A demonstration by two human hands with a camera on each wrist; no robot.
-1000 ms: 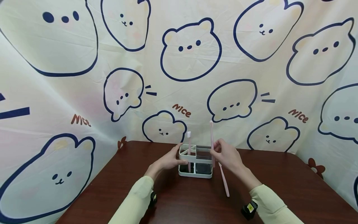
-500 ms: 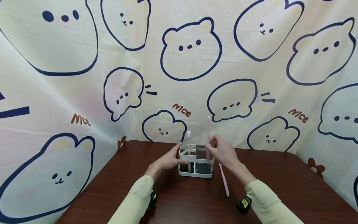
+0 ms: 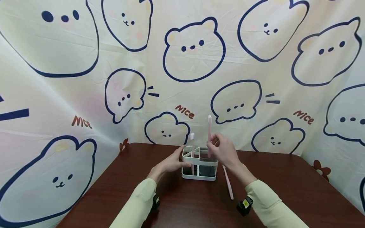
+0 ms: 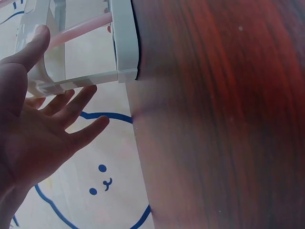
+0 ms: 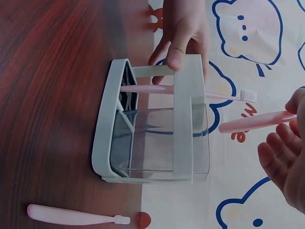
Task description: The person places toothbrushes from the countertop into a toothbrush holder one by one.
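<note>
Your right hand [image 3: 223, 150] pinches a pink toothbrush [image 3: 209, 134] upright, bristles up, above the toothbrush holder [image 3: 200, 164] on the table [image 3: 285, 190]. Your left hand [image 3: 172, 163], fingers relaxed, steadies its left rim. Keep the handle vertical and lower it slowly into an empty compartment.

The head view looks forward and down over the tabletop [image 3: 285, 190]. Both wrist views sit close, sideways, sharing the holder [image 3: 200, 164] [image 4: 121, 43] [image 5: 157, 138].
</note>
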